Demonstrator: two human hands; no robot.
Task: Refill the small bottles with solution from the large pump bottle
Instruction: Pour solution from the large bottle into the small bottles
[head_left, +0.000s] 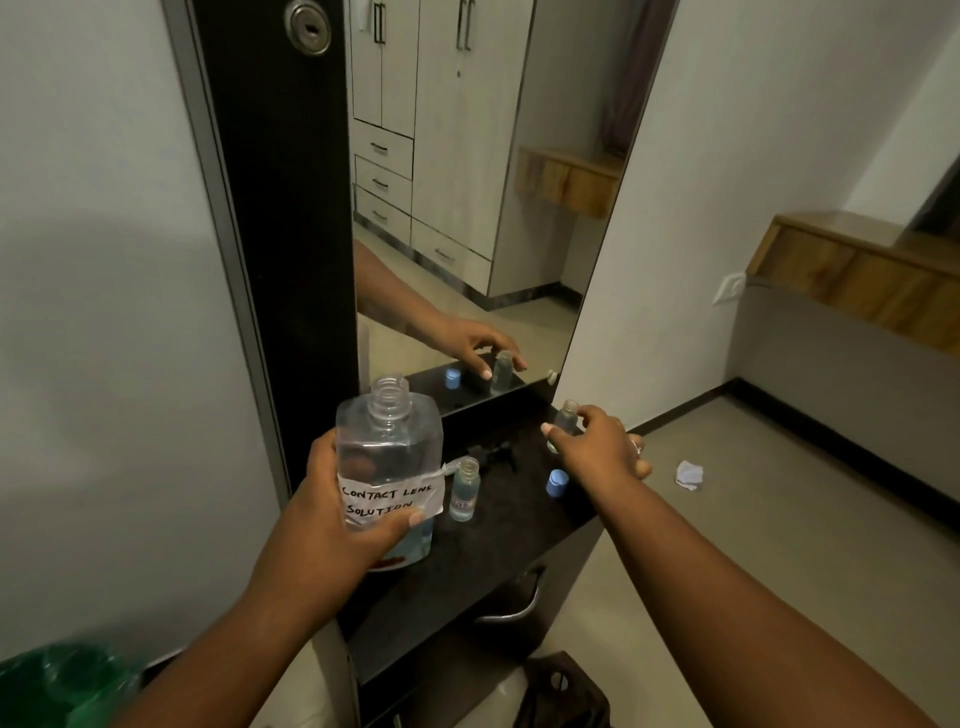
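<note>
A: What sits farthest left?
B: A blur of green plastic (57, 680) in the bottom corner; then the wall; then the dark frame (275, 208) of a mirror (467, 182) with a lock (308, 26) near its top.

A: And the left hand?
B: The left hand (332, 499) wraps the big bottle (388, 457), thumb at the back, fingers curled across a paper label (392, 501) that reads "CONTACT LENS SOLUTION"; the bottle is upright, held at the near left of the dark shelf (498, 551); its threaded neck is open and it is partly full of clear liquid.

A: What is beside it?
B: Just right of it a small bottle (463, 489) stands uncapped on the shelf, some liquid inside; behind that lies a black pump head (491, 452); farther right a blue cap (557, 483) rests on the shelf.

A: The right hand?
B: The right hand (597, 447) pinches a second small bottle (565, 418) between thumb and fingertips at the shelf's far right end, near the mirror; this one is uncapped too.

A: Anything past that?
B: A crumpled bit of paper (689, 474) on the floor; the mirror repeats the right hand, its bottle and a blue cap.
</note>
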